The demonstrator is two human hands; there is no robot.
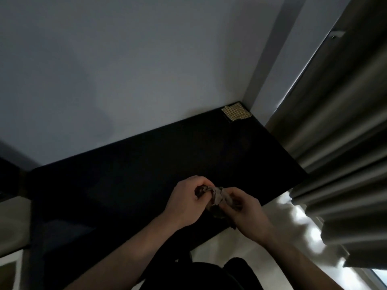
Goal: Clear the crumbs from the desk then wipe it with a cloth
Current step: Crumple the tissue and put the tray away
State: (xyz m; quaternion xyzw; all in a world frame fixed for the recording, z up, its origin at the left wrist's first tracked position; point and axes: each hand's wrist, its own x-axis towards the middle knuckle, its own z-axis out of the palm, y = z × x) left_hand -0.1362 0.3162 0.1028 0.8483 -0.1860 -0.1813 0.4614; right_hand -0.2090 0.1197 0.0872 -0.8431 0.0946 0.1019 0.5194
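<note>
Over the dark surface's (146, 164) near edge, the left hand (184, 203) and right hand (245, 208) both grip a crumpled cloth (217, 198), which should be spread flat before wiping in overlapping strokes.

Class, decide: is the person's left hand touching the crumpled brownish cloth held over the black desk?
Touching. The head view shows the left hand with fingers curled round one end of the crumpled brownish cloth; the right hand grips the other.

Left hand (184, 203) and right hand (246, 208) meet over desk's near edge, fingers curled, both gripping one crumpled cloth (217, 198); forearms bare.
</note>
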